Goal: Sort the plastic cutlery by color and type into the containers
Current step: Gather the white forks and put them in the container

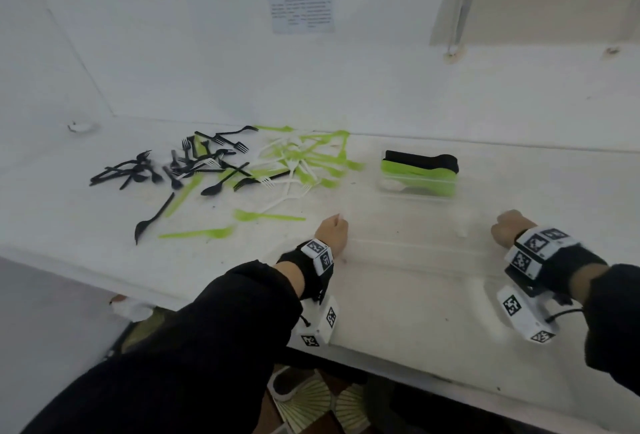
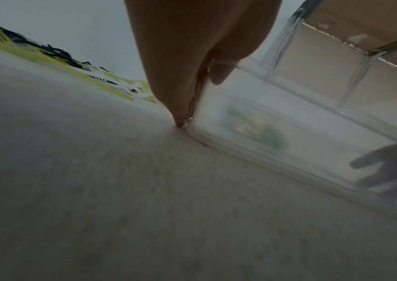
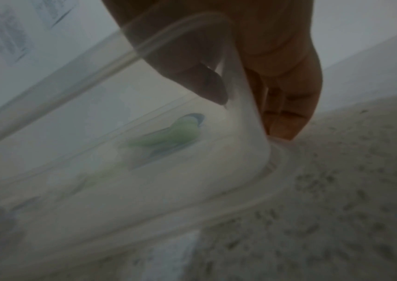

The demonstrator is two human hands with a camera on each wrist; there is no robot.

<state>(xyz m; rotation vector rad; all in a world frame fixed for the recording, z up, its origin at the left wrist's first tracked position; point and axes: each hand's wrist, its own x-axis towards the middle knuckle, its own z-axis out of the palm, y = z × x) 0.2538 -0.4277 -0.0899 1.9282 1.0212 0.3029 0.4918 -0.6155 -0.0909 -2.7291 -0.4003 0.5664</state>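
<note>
Head view: white table [image 1: 398, 312], everything placed relative to the clear container [image 1: 401, 246] at its near middle. That container is near-invisible from above; the wrist views show its transparent walls sitting on the tabletop. Loose cutlery pile [image 1: 221, 167], black, green and white pieces mixed, lies left and beyond it. Second container [image 1: 417, 174], already holding green and black pieces, sits just behind it. Left hand [image 1: 332, 231] grips its left end: thumb inside the wall, fingers [image 2: 180, 79] outside, tips down at the table. Right hand [image 1: 509, 226] grips its right end the same way, thumb inside, fingers [image 3: 286, 117] curled outside the corner. Printed sheet [image 1: 300, 1] on the wall behind.
</note>
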